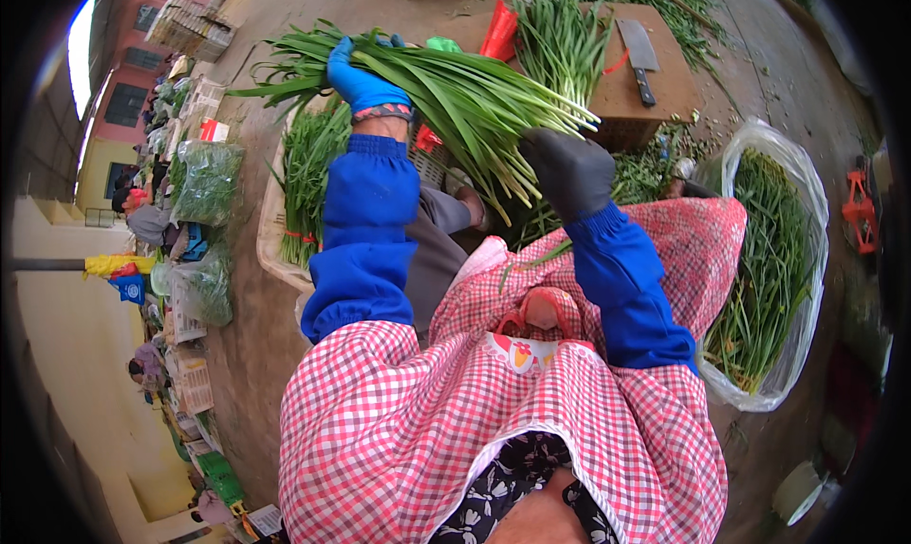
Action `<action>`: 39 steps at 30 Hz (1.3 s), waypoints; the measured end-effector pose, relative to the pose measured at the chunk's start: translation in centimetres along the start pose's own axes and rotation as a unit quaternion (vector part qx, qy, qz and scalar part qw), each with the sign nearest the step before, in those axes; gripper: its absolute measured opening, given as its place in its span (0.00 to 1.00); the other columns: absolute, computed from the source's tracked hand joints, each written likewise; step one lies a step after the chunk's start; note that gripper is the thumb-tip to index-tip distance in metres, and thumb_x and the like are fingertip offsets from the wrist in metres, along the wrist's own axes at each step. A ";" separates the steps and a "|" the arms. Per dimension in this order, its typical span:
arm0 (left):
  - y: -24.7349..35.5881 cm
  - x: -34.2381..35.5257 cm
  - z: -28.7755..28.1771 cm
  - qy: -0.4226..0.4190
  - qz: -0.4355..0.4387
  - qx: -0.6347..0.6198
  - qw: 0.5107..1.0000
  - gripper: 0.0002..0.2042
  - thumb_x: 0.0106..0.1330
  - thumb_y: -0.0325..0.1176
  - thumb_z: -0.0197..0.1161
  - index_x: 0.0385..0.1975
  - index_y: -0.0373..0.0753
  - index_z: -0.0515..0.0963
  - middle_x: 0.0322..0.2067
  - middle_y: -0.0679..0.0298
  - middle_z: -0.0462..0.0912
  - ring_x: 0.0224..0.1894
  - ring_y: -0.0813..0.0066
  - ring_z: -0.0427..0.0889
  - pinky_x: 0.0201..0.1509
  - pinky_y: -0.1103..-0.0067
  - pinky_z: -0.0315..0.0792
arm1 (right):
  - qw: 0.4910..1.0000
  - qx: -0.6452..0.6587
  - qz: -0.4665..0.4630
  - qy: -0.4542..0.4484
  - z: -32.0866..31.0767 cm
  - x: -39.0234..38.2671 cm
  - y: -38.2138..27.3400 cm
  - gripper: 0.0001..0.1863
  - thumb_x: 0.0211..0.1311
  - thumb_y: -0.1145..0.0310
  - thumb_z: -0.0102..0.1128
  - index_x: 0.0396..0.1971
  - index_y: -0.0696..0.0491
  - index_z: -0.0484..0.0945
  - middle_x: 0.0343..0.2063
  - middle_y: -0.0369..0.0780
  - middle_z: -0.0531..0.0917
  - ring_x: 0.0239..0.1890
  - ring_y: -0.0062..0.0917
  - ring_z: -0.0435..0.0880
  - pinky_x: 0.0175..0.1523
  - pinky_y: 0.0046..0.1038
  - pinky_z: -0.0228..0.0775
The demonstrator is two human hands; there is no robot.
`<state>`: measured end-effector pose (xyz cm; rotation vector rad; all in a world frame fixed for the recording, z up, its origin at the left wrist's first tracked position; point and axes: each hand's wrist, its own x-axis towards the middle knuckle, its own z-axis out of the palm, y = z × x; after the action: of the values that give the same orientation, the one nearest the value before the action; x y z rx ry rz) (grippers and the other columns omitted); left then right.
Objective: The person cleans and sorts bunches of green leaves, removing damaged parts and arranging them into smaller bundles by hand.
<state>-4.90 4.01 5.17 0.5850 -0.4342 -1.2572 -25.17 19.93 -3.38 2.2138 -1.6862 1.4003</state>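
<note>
Green bunch (446, 96) in left grip (365, 81), wide floor (239, 302) left of crate rim (269, 223)

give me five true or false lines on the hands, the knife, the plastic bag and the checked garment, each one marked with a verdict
1. The left hand, gloved in blue, grips a bunch of green stalks. True.
2. The right hand is bare. False: it is gloved in dark grey.
3. The knife lies on a brown block. True.
4. The plastic bag at the right is empty. False: it holds greens.
5. The checked garment has pinkish-red and white in it. True.
</note>
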 end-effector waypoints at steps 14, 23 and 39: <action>4.8 7.0 -6.1 -0.095 -0.034 -0.019 0.995 0.19 0.48 0.43 0.43 0.19 0.30 0.71 0.18 0.51 0.72 0.28 0.54 0.71 0.39 0.63 0.66 | 0.919 0.015 0.097 -0.382 -7.2 -9.4 6.9 0.11 0.49 0.61 0.58 0.34 0.45 0.78 0.18 0.41 0.78 0.23 0.32 0.79 0.27 0.29 0.69; 5.0 5.9 -4.2 -0.123 -0.039 -0.012 0.992 0.19 0.49 0.43 0.41 0.23 0.29 0.70 0.21 0.51 0.73 0.31 0.54 0.69 0.42 0.62 0.64 | 0.985 0.142 0.072 -0.073 -5.6 -2.6 0.2 0.14 0.46 0.61 0.59 0.36 0.46 0.76 0.17 0.40 0.77 0.19 0.31 0.77 0.23 0.31 0.67; 3.7 3.8 -2.5 -0.123 -0.058 -0.024 0.990 0.15 0.49 0.39 0.45 0.23 0.31 0.69 0.19 0.52 0.72 0.23 0.60 0.71 0.38 0.65 0.68 | 0.974 0.096 0.017 -0.204 -5.2 -2.9 0.4 0.08 0.49 0.60 0.54 0.19 0.48 0.75 0.14 0.40 0.75 0.18 0.34 0.76 0.23 0.34 0.65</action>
<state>0.39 1.46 5.56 0.4204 -0.5811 -1.4541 -28.75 24.63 -2.36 2.7503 -1.7677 1.2227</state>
